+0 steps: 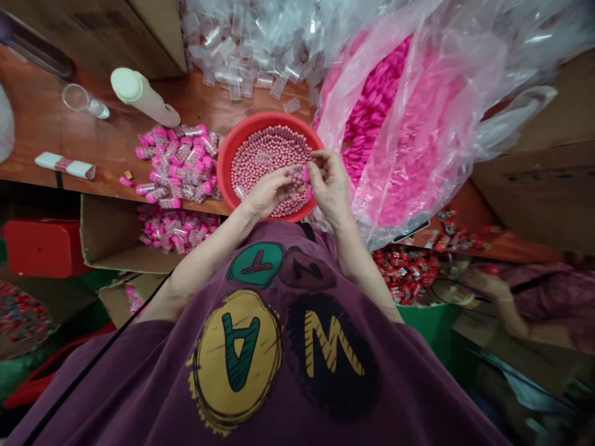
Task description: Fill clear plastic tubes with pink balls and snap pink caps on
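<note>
Item: left hand (264,193), fingers closed around one clear tube (294,178) of pink beads, above the red bowl (225,167).
Item: right hand (333,189), thumb and fingers pinching the pink cap (305,174) at the tube's end (from where I stand, I cannot tell how firmly it is seated).
Item: loose beads (260,137), filling the bowl.
Item: capped tubes (179,162), heaped on the desk (28,127) beside it.
Item: plastic bag (432,130), opposite side, holding bright pink pieces (372,105).
</note>
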Demonstrator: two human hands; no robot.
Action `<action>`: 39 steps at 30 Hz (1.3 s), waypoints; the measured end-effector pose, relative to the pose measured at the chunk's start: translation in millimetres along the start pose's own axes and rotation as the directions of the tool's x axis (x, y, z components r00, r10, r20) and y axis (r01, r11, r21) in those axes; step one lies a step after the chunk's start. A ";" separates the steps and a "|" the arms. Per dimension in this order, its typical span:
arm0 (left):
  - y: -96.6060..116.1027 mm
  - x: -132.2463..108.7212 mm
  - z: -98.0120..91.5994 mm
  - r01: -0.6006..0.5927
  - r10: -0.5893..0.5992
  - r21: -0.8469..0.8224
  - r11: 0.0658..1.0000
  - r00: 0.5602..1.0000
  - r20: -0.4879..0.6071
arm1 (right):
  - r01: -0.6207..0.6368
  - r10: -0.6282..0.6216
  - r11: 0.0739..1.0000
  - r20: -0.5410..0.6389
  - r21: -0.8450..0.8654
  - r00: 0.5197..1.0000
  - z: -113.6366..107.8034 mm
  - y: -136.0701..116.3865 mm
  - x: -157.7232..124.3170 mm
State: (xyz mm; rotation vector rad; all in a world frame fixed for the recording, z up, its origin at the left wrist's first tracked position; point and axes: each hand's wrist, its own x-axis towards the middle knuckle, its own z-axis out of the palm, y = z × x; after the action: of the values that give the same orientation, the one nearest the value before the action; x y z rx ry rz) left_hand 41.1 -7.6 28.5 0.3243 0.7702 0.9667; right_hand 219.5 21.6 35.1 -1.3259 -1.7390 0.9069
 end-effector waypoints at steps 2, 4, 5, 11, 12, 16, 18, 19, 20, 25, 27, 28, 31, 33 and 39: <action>-1.4 -1.0 -2.3 -0.001 0.001 -0.004 1.000 1.000 0.009 | -0.042 0.043 0.999 -0.044 0.028 0.998 11.7 3.2 -3.5; -2.4 -2.7 -5.8 -0.004 0.004 -0.006 1.000 1.000 -0.012 | -0.064 0.066 0.997 -0.041 0.048 0.997 14.9 3.0 -8.4; -2.8 -3.7 -7.7 -0.006 0.006 -0.005 1.000 1.000 -0.027 | -0.058 0.060 0.997 -0.022 0.051 0.998 13.8 1.4 -10.6; -5.6 -8.8 -13.9 -0.002 0.003 0.018 1.000 0.998 -0.066 | -0.008 0.007 1.000 0.044 0.018 0.999 4.5 -8.3 -13.7; -6.1 -9.1 -14.3 -0.001 0.003 0.018 1.000 0.998 -0.069 | -0.015 0.015 1.000 0.034 0.010 0.999 6.1 -8.5 -13.0; -7.7 -9.8 -16.6 -0.029 0.029 0.001 1.000 0.998 -0.058 | 0.005 -0.005 1.000 -0.017 -0.026 1.000 18.8 -8.1 -12.5; -8.6 -10.8 -18.3 -0.047 0.047 -0.007 0.999 0.998 -0.051 | 0.028 -0.028 0.999 -0.017 -0.031 0.999 24.6 -7.9 -14.2; -9.1 -11.8 -18.9 -0.053 0.052 -0.011 0.999 0.997 -0.053 | 0.039 -0.039 0.999 -0.007 -0.035 0.999 26.7 -7.9 -15.2; -9.6 -13.0 -19.1 -0.059 0.058 -0.015 0.998 0.997 -0.059 | 0.049 -0.048 0.998 0.007 -0.043 0.999 28.1 -7.9 -16.3; -7.9 -23.2 -12.1 -0.127 0.128 0.019 0.992 0.986 -0.108 | 0.119 -0.114 0.989 0.056 -0.091 0.992 27.4 -14.4 -18.4; -4.2 -28.3 -8.6 -0.166 0.174 0.077 0.983 0.979 -0.110 | 0.173 -0.164 0.980 0.093 -0.096 0.982 24.7 -20.6 -17.1; -2.0 -30.7 -7.6 -0.186 0.197 0.109 0.977 0.975 -0.103 | 0.198 -0.187 0.976 0.116 -0.090 0.976 23.2 -23.9 -16.4; 3.5 -35.0 -9.7 -0.235 0.250 0.172 0.957 0.966 -0.068 | 0.229 -0.218 0.972 0.172 -0.050 0.961 19.3 -31.7 -17.1; 4.8 -34.4 -14.8 -0.237 0.249 0.167 0.957 0.967 -0.049 | 0.202 -0.197 0.979 0.198 -0.004 0.960 18.6 -33.0 -21.7; 1.5 -26.3 -32.0 -0.259 0.272 0.161 0.952 0.960 -0.065 | -0.059 0.039 0.977 0.100 0.206 0.994 22.5 -11.9 -35.5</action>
State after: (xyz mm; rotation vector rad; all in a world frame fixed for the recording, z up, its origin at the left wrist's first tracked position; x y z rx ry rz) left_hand 8.6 -31.3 18.7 0.5308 0.8966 1.1843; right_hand 200.6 -17.5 29.9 -1.2095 -1.6369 1.1645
